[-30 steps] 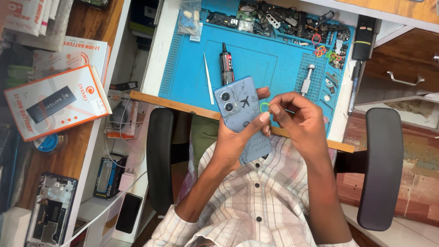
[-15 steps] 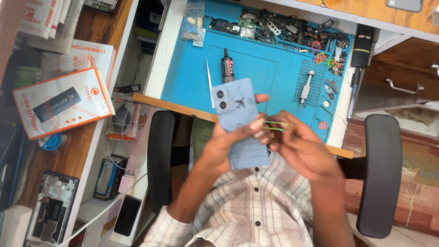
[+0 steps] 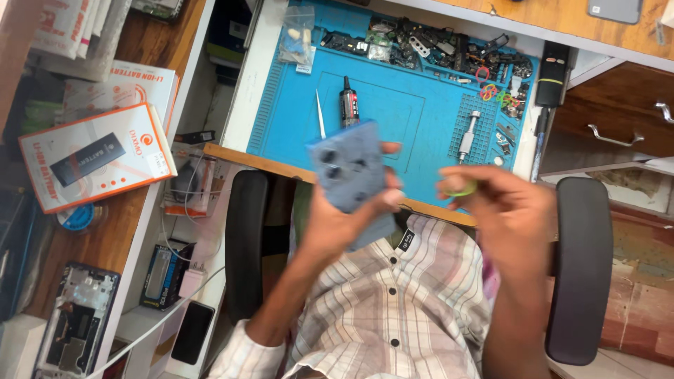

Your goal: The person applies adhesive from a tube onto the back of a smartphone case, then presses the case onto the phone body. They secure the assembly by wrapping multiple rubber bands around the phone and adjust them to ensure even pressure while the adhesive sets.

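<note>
the left hand (image 3: pixel 344 217) grips a pale blue phone (image 3: pixel 351 175) upright over the near edge of the blue work mat (image 3: pixel 393 126), back cover showing, with two dark camera rings in view though the picture is smeared there. the right hand (image 3: pixel 505 210) is pinched closed on a small green rubber band (image 3: pixel 460 188), held apart from the phone, just to its side. judging by this, the step in hand is banding the phone, and the next move seems to call for spreading the loop wide and bringing it over a corner of the phone while the left hand keeps the handset steady. counted: one phone in hand, one band in the fingers, a few more coloured bands (image 3: pixel 491 91) loose on the mat (three or four, too small to be sure), one black glue tube (image 3: pixel 349 105), one pair of tweezers (image 3: pixel 320 116), one silver screwdriver (image 3: pixel 467 135), and two orange and white boxes (image 3: pixel 98 151) on the shelf beside the desk.
</note>
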